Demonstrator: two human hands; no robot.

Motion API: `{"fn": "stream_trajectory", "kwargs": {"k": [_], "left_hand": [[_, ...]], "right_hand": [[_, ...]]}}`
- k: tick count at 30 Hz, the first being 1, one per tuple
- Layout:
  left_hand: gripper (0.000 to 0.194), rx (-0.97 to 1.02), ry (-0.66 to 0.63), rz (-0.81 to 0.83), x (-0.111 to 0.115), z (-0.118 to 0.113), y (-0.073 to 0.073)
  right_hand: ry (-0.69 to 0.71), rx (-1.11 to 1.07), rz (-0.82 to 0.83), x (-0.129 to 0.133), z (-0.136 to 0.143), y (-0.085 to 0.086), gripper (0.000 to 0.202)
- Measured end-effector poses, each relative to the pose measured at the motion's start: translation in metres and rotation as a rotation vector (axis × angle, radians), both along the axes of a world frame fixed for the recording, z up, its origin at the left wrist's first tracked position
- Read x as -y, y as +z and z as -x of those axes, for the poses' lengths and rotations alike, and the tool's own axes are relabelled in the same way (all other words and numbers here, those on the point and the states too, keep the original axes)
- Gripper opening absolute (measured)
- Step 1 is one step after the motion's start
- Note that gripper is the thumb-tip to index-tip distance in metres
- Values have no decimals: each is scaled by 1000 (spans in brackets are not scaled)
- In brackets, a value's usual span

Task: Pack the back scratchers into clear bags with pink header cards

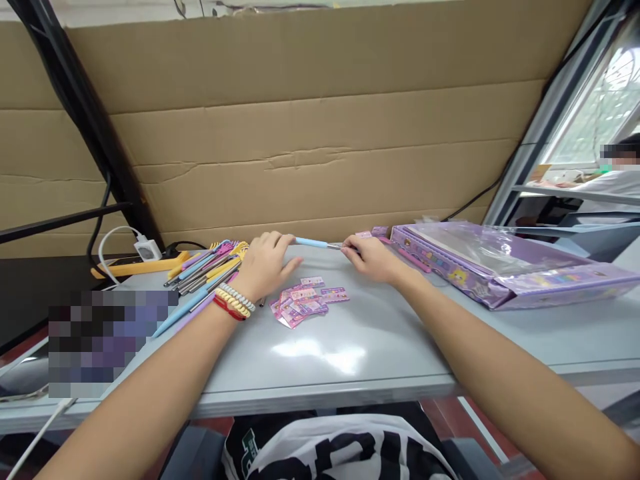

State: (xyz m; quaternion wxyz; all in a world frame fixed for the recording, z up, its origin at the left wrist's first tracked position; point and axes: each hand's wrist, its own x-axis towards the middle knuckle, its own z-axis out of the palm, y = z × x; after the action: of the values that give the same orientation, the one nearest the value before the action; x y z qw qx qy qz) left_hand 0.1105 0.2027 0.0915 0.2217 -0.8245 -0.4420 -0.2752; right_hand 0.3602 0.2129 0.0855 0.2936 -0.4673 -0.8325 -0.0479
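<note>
Both ends of a blue-handled tool [311, 243] are taken, mid-frame: left hand [265, 265] has its fingers gripping the handle end, right hand [374, 259] is pinching the metal tip. Pink cards [303, 307] lie just below on the worktop [380, 350], purple box [575, 285] off at right.

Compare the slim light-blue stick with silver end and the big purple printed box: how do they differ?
The stick is thin and light blue; the box is broad, purple and patterned. The stick runs from the left hand to the right hand; the box lies on the grey table.
</note>
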Motion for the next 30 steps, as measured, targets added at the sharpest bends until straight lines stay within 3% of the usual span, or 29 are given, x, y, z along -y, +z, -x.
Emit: {"fn": "stream_trajectory", "kwargs": {"k": [2, 4, 7, 10, 12, 16, 19, 21, 25, 30], "left_hand": [[40, -4, 20, -135, 2, -4, 1], [36, -60, 7, -140, 3, -6, 1], [41, -105, 1, 29, 1, -8, 0], [47, 69, 35, 183, 5, -16, -4], [48, 141, -14, 263, 12, -27, -6], [43, 62, -136, 351, 26, -46, -5], [52, 13, -90, 336, 23, -39, 7], [58, -21, -3, 311, 15, -22, 17], [62, -104, 286, 293, -8, 27, 30], [44, -102, 571, 231, -29, 74, 35]], "right_hand": [[86, -86, 2, 6, 6, 0, 26], [178, -182, 44, 11, 13, 1, 24], [344, -485, 258, 17, 19, 4, 26], [562, -922, 481, 19, 24, 7, 49], [602, -1108, 531, 20, 31, 5, 51], [481, -1098, 596, 19, 50, 0, 43], [363, -1206, 485, 14, 46, 11, 42], [202, -1440, 306, 9, 26, 25, 43], [-117, -1833, 38, 3, -42, 53, 42], [-288, -2052, -128, 8, -97, 62, 36]]}}
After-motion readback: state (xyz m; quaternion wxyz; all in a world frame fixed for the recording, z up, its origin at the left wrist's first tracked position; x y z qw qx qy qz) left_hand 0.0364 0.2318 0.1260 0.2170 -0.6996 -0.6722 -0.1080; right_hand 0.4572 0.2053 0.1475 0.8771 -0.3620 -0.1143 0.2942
